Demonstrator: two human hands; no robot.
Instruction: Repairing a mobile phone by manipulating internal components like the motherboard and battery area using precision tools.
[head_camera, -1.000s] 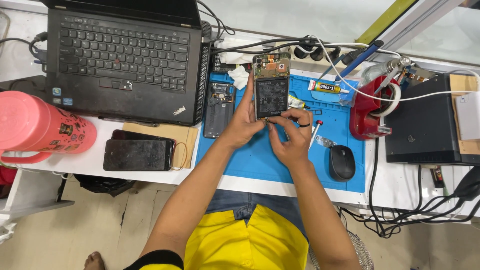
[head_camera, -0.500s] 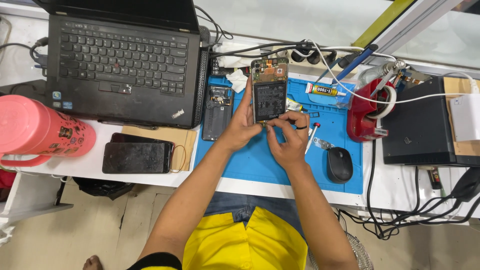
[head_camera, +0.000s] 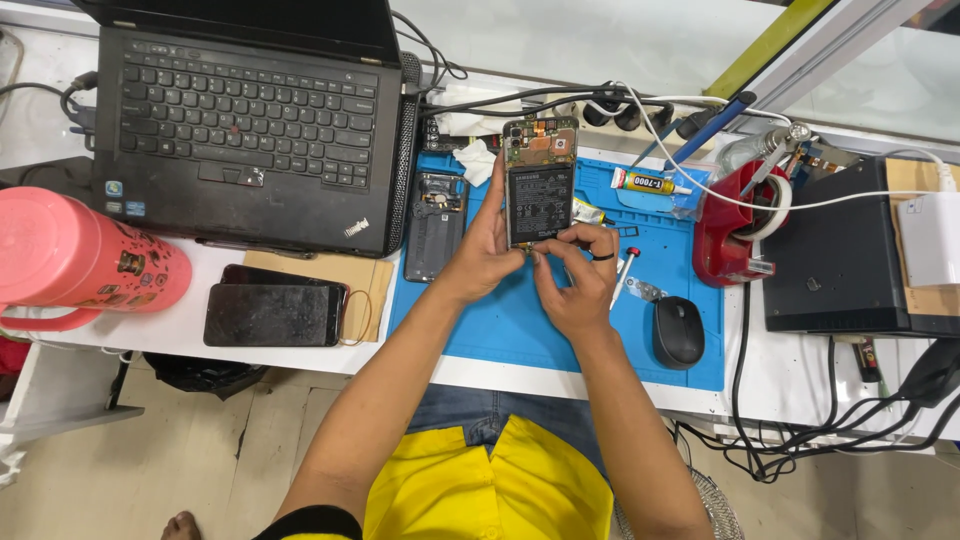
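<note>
Fingers (head_camera: 500, 215) of left hand (head_camera: 487, 255) grip opened phone (head_camera: 539, 182) by its left edge; right hand (head_camera: 575, 280) fingers pinch its near edge. Phone held above blue mat (head_camera: 520, 320), right of laptop (head_camera: 245, 120).

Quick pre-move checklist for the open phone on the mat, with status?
1. Left hand steadies the open phone: ok.
2. Right hand fingertips on the phone's lower edge: ok.
3. Phone over the blue mat: ok.
4. Screwdriver lies beside the right hand: ok.
5. Glue tube capped: cannot tell.
6. Loose screws accounted for: cannot tell, too small.
</note>
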